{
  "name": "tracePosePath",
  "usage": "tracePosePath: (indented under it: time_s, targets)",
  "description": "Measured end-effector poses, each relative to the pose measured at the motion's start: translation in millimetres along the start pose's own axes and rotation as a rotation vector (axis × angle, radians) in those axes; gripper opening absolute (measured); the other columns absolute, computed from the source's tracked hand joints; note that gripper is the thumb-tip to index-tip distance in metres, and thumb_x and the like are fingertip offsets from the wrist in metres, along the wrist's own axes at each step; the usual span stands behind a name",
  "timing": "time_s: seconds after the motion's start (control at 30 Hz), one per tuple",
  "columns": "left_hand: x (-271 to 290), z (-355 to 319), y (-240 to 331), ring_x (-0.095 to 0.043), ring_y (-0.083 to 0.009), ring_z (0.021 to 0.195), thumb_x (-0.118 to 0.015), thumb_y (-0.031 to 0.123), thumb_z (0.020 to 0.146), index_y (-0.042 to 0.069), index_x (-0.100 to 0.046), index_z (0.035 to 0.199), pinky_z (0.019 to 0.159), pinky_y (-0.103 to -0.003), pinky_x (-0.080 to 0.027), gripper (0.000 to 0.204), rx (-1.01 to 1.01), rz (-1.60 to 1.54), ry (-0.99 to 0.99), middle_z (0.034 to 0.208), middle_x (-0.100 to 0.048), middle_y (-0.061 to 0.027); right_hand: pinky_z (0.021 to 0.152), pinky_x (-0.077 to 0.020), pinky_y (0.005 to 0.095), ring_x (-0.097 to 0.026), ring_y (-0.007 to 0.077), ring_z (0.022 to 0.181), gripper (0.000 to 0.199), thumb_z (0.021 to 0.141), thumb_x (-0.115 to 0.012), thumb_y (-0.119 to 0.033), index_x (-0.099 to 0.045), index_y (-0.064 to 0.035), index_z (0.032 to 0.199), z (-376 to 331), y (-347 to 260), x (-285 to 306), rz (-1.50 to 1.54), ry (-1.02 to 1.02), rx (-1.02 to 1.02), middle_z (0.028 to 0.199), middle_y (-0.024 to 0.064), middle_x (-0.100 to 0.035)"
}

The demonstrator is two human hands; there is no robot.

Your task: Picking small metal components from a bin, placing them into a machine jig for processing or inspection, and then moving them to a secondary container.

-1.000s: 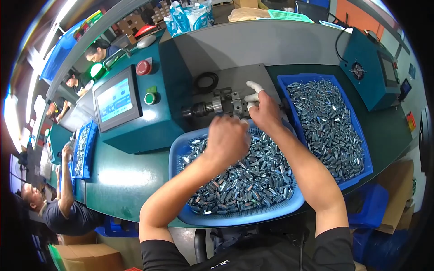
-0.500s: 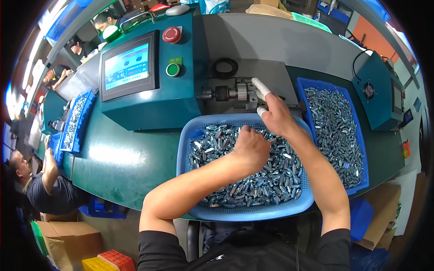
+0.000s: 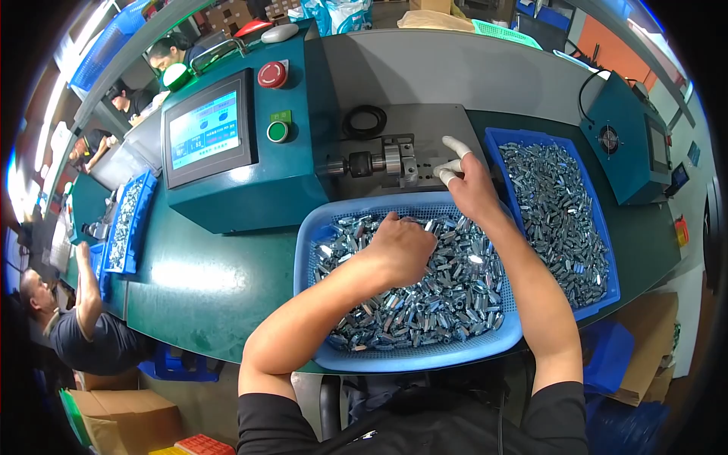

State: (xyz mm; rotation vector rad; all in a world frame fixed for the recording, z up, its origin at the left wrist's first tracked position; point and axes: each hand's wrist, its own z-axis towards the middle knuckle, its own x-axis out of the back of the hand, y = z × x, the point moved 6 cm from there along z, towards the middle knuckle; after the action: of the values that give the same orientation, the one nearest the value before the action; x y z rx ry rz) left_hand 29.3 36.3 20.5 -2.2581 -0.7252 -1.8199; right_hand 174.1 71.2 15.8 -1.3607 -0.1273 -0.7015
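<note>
My left hand point(image 3: 400, 250) is curled over a light blue plastic basket point(image 3: 305, 262) heaped with small shiny metal sleeves point(image 3: 447, 307). Its fingertips are down among the parts, and whatever they pinch is hidden. Farther right, beyond the basket's back rim, my right hand point(image 3: 472, 186) has thumb and fingers apart, with white covers on several fingertips. Nothing shows between them. That hand is just right of a metal chuck and fixture point(image 3: 396, 161), which sits on the shaft of a teal machine point(image 3: 250, 189).
A darker blue tray point(image 3: 494, 138) full of similar parts stands right of the basket. A red stop button point(image 3: 272, 74), a green button point(image 3: 277, 132) and a lit screen point(image 3: 203, 130) are on the machine. A black cable coil point(image 3: 364, 121) lies behind the shaft. Co-workers sit at left.
My right hand has drawn off the fixture to the right, its fingers spreading. My left hand stays over the parts, slightly farther left. The whole view has shifted a little.
</note>
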Motion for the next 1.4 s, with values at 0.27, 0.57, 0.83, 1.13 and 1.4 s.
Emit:
tracePosePath:
  time_s: [0.27,0.57,0.83,1.13,1.4]
  targets:
    - [-3.1,0.0,-9.7,-0.059,-0.0317,0.101,-0.067,0.009,0.066,0.006,-0.066,0.095,0.092,-0.046,-0.041,0.029,0.018,-0.039,0.059,0.099,-0.063,-0.0154,0.073,-0.0459,0.0272,-0.059,0.014,0.076,0.05,0.083,-0.061,-0.005,-0.048,-0.0053,0.131,2.3,-6.8,-12.9,-0.073,-0.005,0.066,0.084,0.0098,-0.068]
    - [-8.7,23.6,-12.1,-0.059,-0.0289,0.1,-0.06,0.011,0.071,0.006,-0.068,0.091,0.089,-0.041,-0.044,0.021,-0.044,-0.111,0.376,0.1,-0.061,-0.0158,0.071,-0.0444,0.0214,-0.059,0.0085,0.082,0.049,0.087,-0.053,-0.003,-0.043,-0.0035,0.135,20.3,8.8,-5.9,0.036,-0.055,0.098,0.089,0.0065,-0.067]
    - [-3.7,16.7,-26.0,-0.065,-0.0324,0.079,-0.067,0.02,0.067,0.004,-0.064,0.083,0.076,-0.043,-0.049,0.023,-0.001,-0.214,0.378,0.077,-0.066,-0.0139,0.069,-0.0492,0.0423,-0.064,0.035,0.077,0.053,0.075,-0.066,-0.022,-0.054,-0.0044,0.124,38.0,-57.7,-20.3,-0.662,-0.02,0.137,0.078,0.0203,-0.065]
    - [-5.5,21.4,-21.2,-0.065,-0.0351,0.077,-0.063,0.017,0.064,0.004,-0.064,0.079,0.072,-0.044,-0.051,0.02,-0.031,-0.233,0.323,0.076,-0.065,-0.0169,0.067,-0.0493,0.0463,-0.064,0.0385,0.078,0.037,0.073,-0.069,-0.028,-0.062,-0.0092,0.104,30.5,-75.1,2.8,-0.8,0.198,0.168,0.076,0.018,-0.066]
    - [11.0,13.6,-25.0,-0.066,-0.0331,0.074,-0.069,0.031,0.078,0.007,-0.064,0.085,0.072,-0.042,-0.05,0.025,-0.033,-0.159,0.41,0.072,-0.066,-0.0137,0.069,-0.049,0.0467,-0.063,0.038,0.085,0.03,0.073,-0.07,-0.031,-0.064,-0.0056,0.087,-5.7,34.2,147.8,-1.085,0.29,-0.179,0.083,0.0197,-0.066]
